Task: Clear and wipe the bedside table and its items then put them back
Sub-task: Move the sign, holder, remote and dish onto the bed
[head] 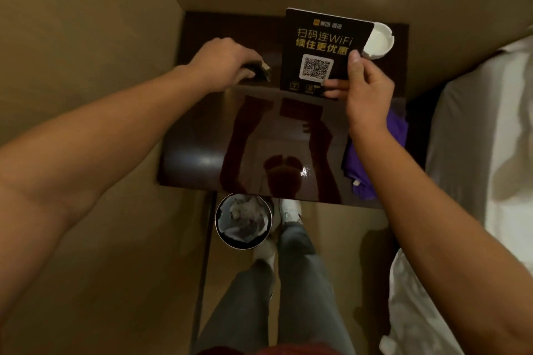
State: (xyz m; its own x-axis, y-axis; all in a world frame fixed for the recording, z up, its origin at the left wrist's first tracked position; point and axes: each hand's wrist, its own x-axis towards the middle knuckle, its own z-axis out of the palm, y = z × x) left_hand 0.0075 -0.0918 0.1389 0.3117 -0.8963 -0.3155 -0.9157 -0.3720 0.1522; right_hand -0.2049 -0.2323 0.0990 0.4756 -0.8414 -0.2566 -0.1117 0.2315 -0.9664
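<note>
Fingers and thumb of the right hand [366,86] pinch the black WiFi card [320,49] upright above the bedside table [202,138], centre frame. Left hand [222,63] curls round a small dark item [261,69] at the table's back.

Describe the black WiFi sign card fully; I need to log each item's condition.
The WiFi sign card is a flat, stiff-looking black rectangle with rounded corners, yellow and white printed text, a white QR code and small icons along its bottom edge. It looks intact. The right hand pinches its lower right corner, holding it over the back of the bedside table, overlapping the white ashtray.
</note>
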